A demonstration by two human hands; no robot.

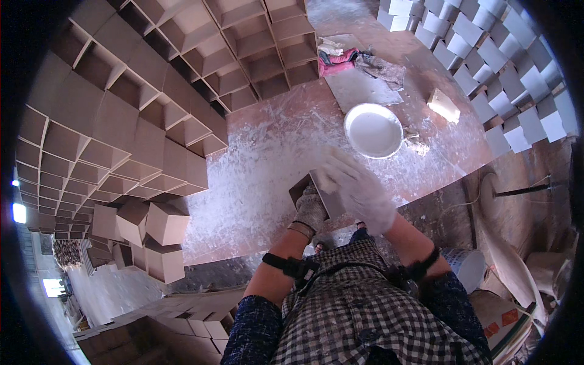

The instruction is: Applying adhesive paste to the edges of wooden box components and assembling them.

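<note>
A small open-ended cardboard box [331, 198], grey-brown, is tilted above the near part of the work table [243, 213]. My left hand [310, 210], in a dusty knitted glove, reaches into its open side and holds it from within; the fingertips are hidden inside. Along the box's right side and far edge lies my right hand [362, 191], in a pale, powder-coated glove. Motion smears its fingers, so their grip is unclear. Further off on the table stands a round white basin [373, 131] with white stuff in it.
Tall stacks of open cardboard boxes [182, 109] line the table's left and far sides. Pale boxes [486, 58] rise at the far right. A whitish block [443, 106] and a heap of cloth [380, 69] lie beyond the basin. Several loose boxes [149, 225] sit at the left edge.
</note>
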